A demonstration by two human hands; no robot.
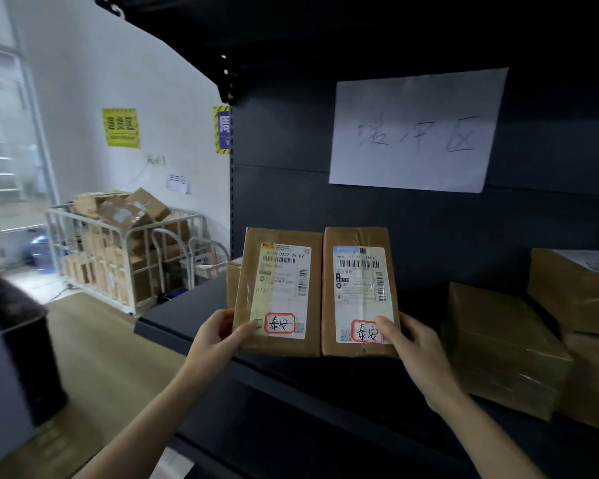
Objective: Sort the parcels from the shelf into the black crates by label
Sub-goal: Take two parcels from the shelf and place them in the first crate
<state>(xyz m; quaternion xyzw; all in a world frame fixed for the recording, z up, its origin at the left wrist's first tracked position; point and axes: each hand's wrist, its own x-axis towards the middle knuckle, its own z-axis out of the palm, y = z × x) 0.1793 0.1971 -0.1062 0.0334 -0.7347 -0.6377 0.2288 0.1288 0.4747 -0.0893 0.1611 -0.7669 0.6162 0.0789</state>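
Note:
Two brown cardboard parcels are held upright side by side in front of the dark shelf [194, 326]. My left hand [218, 335] grips the lower left corner of the left parcel [279, 292]. My right hand [408, 344] grips the lower right corner of the right parcel [358, 292]. Each parcel carries a white shipping label with a red-framed handwritten tag at the bottom, and both tags read alike. A black crate [25, 361] shows blurred at the far left edge.
More brown parcels [505, 347] are stacked on the shelf at the right, and another box [234, 281] stands behind the held ones. A white paper sign [415, 129] hangs on the shelf's back panel. A white wire cage cart [125, 257] full of boxes stands by the wall.

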